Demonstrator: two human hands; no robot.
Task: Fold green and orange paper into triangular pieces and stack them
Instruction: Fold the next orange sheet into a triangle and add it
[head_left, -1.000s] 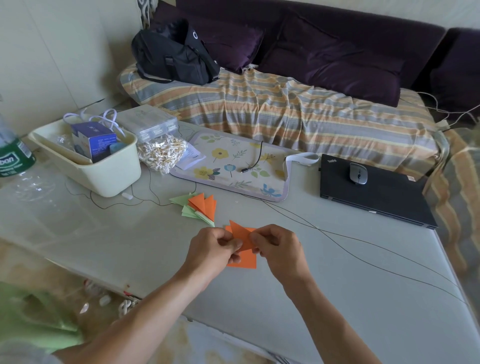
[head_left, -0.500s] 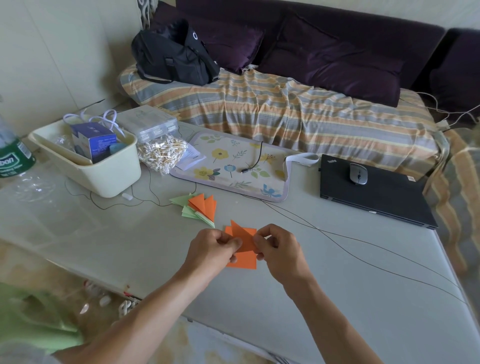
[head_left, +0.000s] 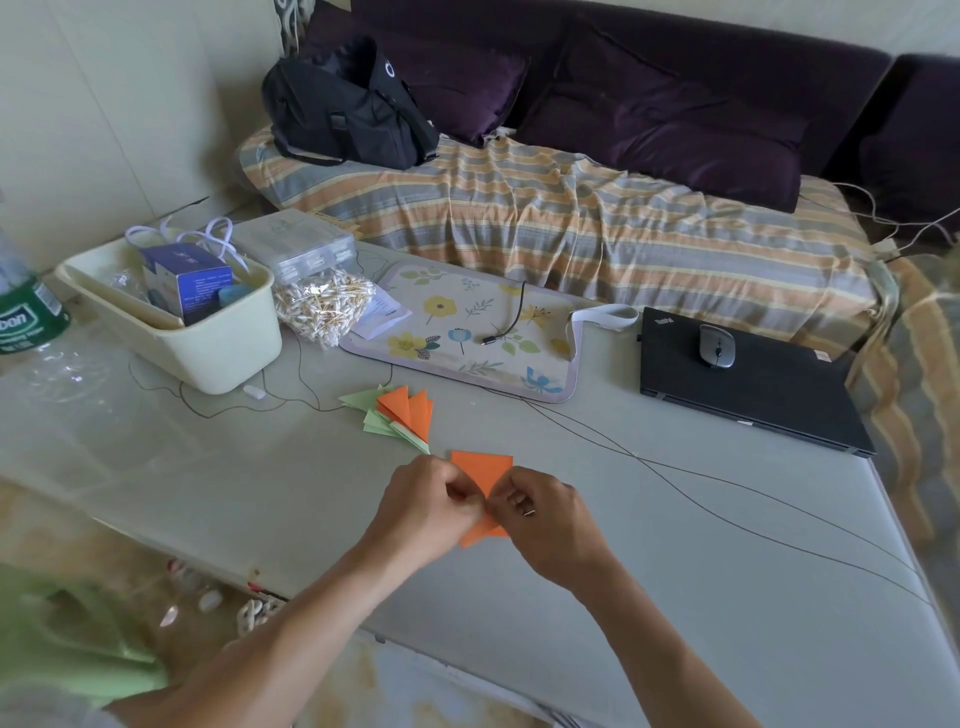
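Note:
Both hands meet over the middle of the pale table (head_left: 675, 597). My left hand (head_left: 426, 512) and my right hand (head_left: 545, 519) pinch an orange paper piece (head_left: 485, 470) between their fingertips; its wide end sticks up above the fingers and a lower corner shows below them. Whether a second orange sheet lies under it I cannot tell. A small stack of folded green and orange triangular pieces (head_left: 402, 415) lies on the table just beyond my left hand.
A cream tub (head_left: 208, 348) with a blue box stands at the left, a bag of cotton swabs (head_left: 322, 306) beside it. A floral mat (head_left: 467, 332) and a closed black laptop (head_left: 748, 384) with a mouse sit behind. Thin cables (head_left: 675, 467) cross the table.
The orange paper has been turned in my fingers: its wide edge now points up and away, and the fingertips of both hands have closed in together at its narrow middle.

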